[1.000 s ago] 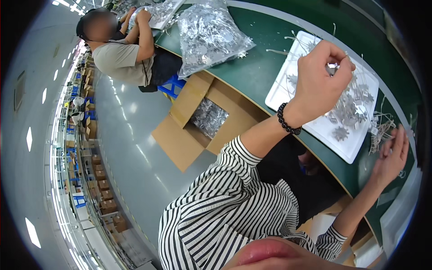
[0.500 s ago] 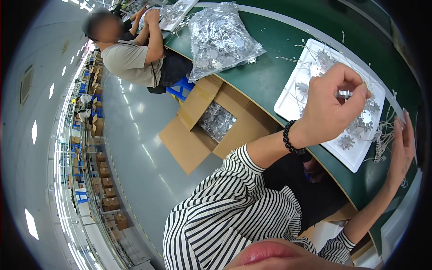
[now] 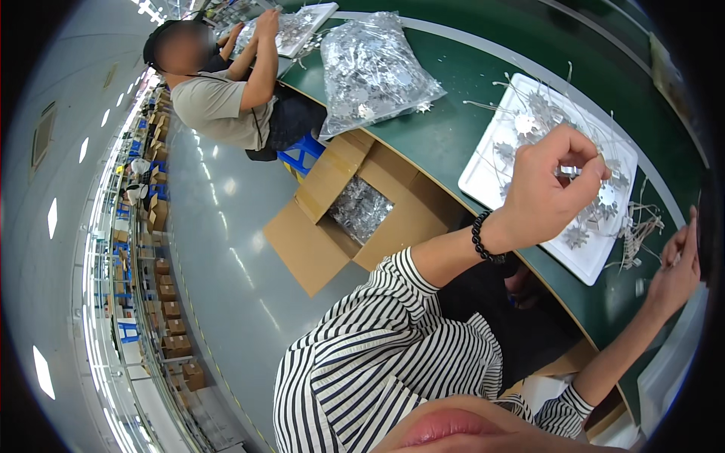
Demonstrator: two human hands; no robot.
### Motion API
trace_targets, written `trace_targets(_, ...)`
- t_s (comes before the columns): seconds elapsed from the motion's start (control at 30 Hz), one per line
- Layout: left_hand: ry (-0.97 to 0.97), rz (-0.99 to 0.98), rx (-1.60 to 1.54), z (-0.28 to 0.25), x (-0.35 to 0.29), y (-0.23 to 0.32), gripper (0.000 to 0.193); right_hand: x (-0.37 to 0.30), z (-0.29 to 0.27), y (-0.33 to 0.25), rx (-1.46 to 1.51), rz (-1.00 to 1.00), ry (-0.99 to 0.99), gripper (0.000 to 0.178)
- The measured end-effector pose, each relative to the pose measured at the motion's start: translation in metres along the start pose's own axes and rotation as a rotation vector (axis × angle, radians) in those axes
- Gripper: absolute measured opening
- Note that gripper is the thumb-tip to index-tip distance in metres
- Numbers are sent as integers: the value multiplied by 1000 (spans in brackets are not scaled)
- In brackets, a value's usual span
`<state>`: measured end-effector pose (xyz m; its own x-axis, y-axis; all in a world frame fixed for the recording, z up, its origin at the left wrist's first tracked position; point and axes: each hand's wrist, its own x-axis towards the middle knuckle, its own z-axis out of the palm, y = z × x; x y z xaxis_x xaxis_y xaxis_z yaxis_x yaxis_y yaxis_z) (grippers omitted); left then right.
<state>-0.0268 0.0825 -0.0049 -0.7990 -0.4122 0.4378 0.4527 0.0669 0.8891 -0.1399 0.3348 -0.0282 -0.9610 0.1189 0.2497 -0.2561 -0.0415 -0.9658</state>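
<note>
My left hand, with a black bead bracelet at the wrist, hovers over a white tray. Its thumb and index finger pinch a small shiny metal piece; the fingers partly hide its shape. In the tray lie several silver star-shaped metal parts, some with thin pale wires. My right hand is at the far right, beyond the tray, its fingers curled together near the picture's rim. What they hold, if anything, cannot be made out. Between tray and right hand lies a bunch of pale wires with small ends.
A clear plastic bag full of silver star-shaped parts sits on the green table. Below the edge stands an open cardboard box holding similar parts. A co-worker sits at the far left beside another white tray.
My left hand has shifted slightly left and down, still pinching the metal piece. My right hand has dropped lower, its fingers going from stretched upward to curled. The co-worker's hands have moved.
</note>
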Motion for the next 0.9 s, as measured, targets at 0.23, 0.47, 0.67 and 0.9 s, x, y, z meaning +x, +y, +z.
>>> trace_targets(0.23,0,103,79,-4,7,-5,6,-36,74,-19,389,207,-211,46)
trace_targets(0.47,-7,-156,-17,10,9,5,10,-63,98,-56,-99,-46,-330,24)
trace_targets(0.67,-33,-38,-80,11,-2,7,5,-90,98,-48,-242,-23,-224,23)
trace_targets(0.9,-132,-424,-671,-10,4,-4,26,-88,106,-38,-231,64,-119,22)
